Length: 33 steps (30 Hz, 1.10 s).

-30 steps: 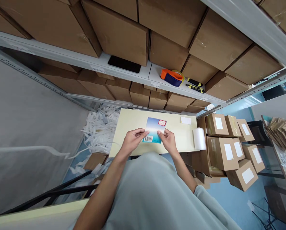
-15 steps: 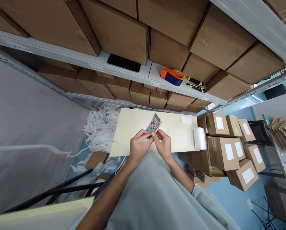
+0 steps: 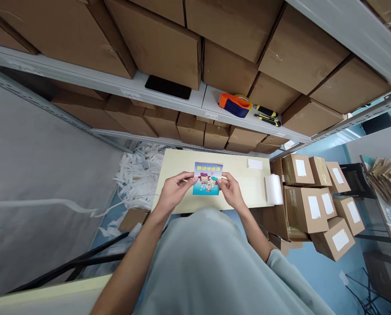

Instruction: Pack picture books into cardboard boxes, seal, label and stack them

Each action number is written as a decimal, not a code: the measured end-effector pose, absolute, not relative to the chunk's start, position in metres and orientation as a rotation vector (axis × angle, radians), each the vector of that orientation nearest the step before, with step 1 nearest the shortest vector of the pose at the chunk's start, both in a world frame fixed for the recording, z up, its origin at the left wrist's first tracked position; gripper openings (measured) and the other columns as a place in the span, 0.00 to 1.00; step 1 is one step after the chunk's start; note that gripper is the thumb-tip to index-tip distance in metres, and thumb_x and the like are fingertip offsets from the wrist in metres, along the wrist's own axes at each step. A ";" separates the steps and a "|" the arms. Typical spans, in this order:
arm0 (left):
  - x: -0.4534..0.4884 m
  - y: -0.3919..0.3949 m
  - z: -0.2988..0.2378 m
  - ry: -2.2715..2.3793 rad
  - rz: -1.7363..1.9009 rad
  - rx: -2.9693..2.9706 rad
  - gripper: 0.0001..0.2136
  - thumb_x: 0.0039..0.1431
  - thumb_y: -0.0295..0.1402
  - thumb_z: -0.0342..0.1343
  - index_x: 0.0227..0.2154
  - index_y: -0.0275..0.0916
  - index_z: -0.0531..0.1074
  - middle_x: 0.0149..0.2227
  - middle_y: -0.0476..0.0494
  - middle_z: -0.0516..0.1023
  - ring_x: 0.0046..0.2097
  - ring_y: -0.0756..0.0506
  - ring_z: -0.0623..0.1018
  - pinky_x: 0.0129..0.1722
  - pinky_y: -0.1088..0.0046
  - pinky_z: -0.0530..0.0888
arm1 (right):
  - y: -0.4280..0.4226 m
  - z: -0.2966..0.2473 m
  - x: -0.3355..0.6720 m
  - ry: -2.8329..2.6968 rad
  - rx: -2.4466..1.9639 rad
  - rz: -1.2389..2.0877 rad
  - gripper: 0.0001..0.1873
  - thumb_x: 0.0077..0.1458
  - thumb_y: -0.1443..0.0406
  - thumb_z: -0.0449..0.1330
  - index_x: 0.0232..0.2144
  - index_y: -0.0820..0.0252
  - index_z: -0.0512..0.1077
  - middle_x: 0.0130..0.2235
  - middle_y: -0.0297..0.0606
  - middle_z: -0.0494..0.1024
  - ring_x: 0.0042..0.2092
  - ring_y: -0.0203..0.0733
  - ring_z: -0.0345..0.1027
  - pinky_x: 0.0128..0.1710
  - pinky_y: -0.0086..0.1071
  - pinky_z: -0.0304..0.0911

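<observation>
A small booklet (image 3: 207,187) with a blue cover, yellow lettering and cartoon figures is held up over the pale yellow table (image 3: 176,164), its front cover facing me. My left hand (image 3: 177,188) pinches its left edge, thumb on the cover and fingers behind. At the opposite edge my right hand (image 3: 231,190) grips it the same way. The fingertips behind the booklet are hidden.
On the table's right lie a white label (image 3: 255,164) and a white roll (image 3: 274,189). The shelf above bears a black phone (image 3: 168,87), a tape dispenser (image 3: 235,105) and cutters (image 3: 267,120). Labelled cartons (image 3: 308,210) are stacked right; paper strips (image 3: 134,175) heap left.
The booklet has turned from a tilted, edge-on pose to face me squarely. My hands have moved apart from its lower corner to its two side edges.
</observation>
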<state>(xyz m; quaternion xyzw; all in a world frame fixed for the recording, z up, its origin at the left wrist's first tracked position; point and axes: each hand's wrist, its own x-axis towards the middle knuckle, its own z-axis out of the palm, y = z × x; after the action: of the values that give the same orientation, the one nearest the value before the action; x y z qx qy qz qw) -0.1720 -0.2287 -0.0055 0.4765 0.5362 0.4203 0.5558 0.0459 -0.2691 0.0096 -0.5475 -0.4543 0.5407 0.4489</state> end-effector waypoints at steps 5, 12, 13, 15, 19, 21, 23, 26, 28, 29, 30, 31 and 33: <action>-0.172 -0.228 0.004 1.267 1.102 1.344 0.16 0.57 0.51 0.70 0.36 0.43 0.87 0.44 0.40 0.87 0.45 0.41 0.84 0.47 0.64 0.83 | -0.262 0.013 0.053 -1.176 -1.283 1.166 0.21 0.63 0.44 0.69 0.41 0.53 0.80 0.47 0.43 0.88 0.54 0.50 0.83 0.60 0.42 0.74; -0.176 -0.226 0.019 1.183 1.128 1.512 0.10 0.62 0.42 0.62 0.33 0.47 0.87 0.47 0.42 0.88 0.50 0.40 0.86 0.58 0.58 0.82 | -0.259 0.022 0.061 -1.270 -1.215 1.038 0.12 0.64 0.51 0.69 0.32 0.49 0.85 0.56 0.44 0.86 0.63 0.53 0.78 0.68 0.51 0.69; -0.176 -0.226 0.019 1.179 1.127 1.500 0.10 0.62 0.42 0.63 0.34 0.47 0.87 0.47 0.42 0.89 0.50 0.40 0.86 0.58 0.58 0.82 | -0.260 0.021 0.062 -1.270 -1.207 1.037 0.12 0.64 0.51 0.69 0.33 0.49 0.85 0.55 0.43 0.86 0.62 0.53 0.79 0.68 0.51 0.69; -0.175 -0.226 0.016 1.191 1.122 1.422 0.11 0.60 0.45 0.66 0.37 0.44 0.86 0.45 0.40 0.89 0.48 0.40 0.87 0.56 0.59 0.83 | -0.261 0.020 0.063 -1.267 -1.215 1.047 0.13 0.65 0.51 0.68 0.36 0.49 0.86 0.53 0.43 0.87 0.59 0.52 0.80 0.65 0.49 0.72; -0.173 -0.227 0.011 1.260 1.113 1.239 0.18 0.52 0.51 0.73 0.37 0.42 0.82 0.37 0.42 0.88 0.38 0.42 0.86 0.43 0.64 0.84 | -0.262 0.017 0.064 -1.166 -1.350 1.065 0.19 0.61 0.47 0.71 0.47 0.51 0.84 0.42 0.41 0.88 0.47 0.49 0.83 0.53 0.44 0.77; -0.174 -0.228 0.012 1.271 1.091 1.279 0.18 0.55 0.52 0.71 0.33 0.42 0.82 0.37 0.41 0.87 0.36 0.43 0.85 0.39 0.66 0.83 | -0.262 0.016 0.065 -1.133 -1.377 1.066 0.22 0.60 0.46 0.72 0.48 0.53 0.83 0.40 0.40 0.87 0.44 0.47 0.83 0.50 0.40 0.77; -0.175 -0.228 0.014 1.264 1.060 1.359 0.18 0.60 0.53 0.67 0.35 0.42 0.85 0.40 0.40 0.88 0.36 0.44 0.84 0.39 0.67 0.81 | -0.262 0.018 0.067 -1.157 -1.379 1.074 0.20 0.61 0.46 0.70 0.44 0.53 0.83 0.41 0.40 0.87 0.44 0.47 0.83 0.48 0.39 0.77; -0.178 -0.228 0.018 1.238 1.033 1.444 0.20 0.64 0.54 0.63 0.42 0.43 0.88 0.44 0.39 0.88 0.39 0.43 0.84 0.40 0.68 0.80 | -0.261 0.021 0.072 -1.178 -1.382 1.101 0.21 0.64 0.45 0.67 0.43 0.53 0.85 0.42 0.41 0.88 0.41 0.46 0.81 0.43 0.38 0.76; -0.178 -0.228 0.018 1.251 1.023 1.441 0.22 0.61 0.55 0.66 0.44 0.43 0.88 0.44 0.39 0.88 0.39 0.43 0.83 0.39 0.68 0.80 | -0.261 0.022 0.074 -1.154 -1.372 1.148 0.22 0.62 0.44 0.68 0.45 0.53 0.86 0.43 0.41 0.89 0.39 0.45 0.81 0.41 0.38 0.76; -0.177 -0.228 0.018 1.274 1.021 1.416 0.22 0.58 0.55 0.68 0.43 0.42 0.88 0.43 0.39 0.89 0.38 0.43 0.82 0.38 0.69 0.79 | -0.260 0.023 0.074 -1.138 -1.369 1.178 0.23 0.59 0.43 0.70 0.45 0.53 0.85 0.42 0.41 0.89 0.38 0.45 0.82 0.41 0.38 0.76; -0.176 -0.228 0.017 1.302 1.021 1.378 0.22 0.56 0.55 0.70 0.42 0.42 0.88 0.41 0.39 0.89 0.36 0.43 0.82 0.37 0.69 0.79 | -0.260 0.022 0.073 -1.121 -1.370 1.208 0.24 0.57 0.43 0.72 0.43 0.54 0.85 0.41 0.42 0.89 0.37 0.45 0.82 0.40 0.38 0.76; -0.174 -0.227 0.016 1.327 1.020 1.337 0.21 0.54 0.55 0.71 0.39 0.41 0.88 0.38 0.40 0.88 0.35 0.43 0.82 0.36 0.68 0.79 | -0.259 0.022 0.072 -1.105 -1.377 1.232 0.25 0.56 0.42 0.72 0.41 0.55 0.84 0.39 0.42 0.89 0.35 0.45 0.82 0.39 0.38 0.75; -0.171 -0.226 0.014 1.355 1.012 1.271 0.21 0.54 0.55 0.70 0.35 0.40 0.87 0.30 0.42 0.86 0.32 0.43 0.82 0.34 0.68 0.79 | -0.258 0.021 0.069 -1.081 -1.405 1.258 0.28 0.56 0.38 0.71 0.35 0.57 0.82 0.32 0.41 0.87 0.30 0.44 0.80 0.32 0.35 0.71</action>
<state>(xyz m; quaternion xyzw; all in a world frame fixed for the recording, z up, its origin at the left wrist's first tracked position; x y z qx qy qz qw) -0.1706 -0.2257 0.0143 0.5234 0.5582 0.4167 0.4908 0.0693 -0.2575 0.0207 -0.5722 -0.4403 0.5121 0.4652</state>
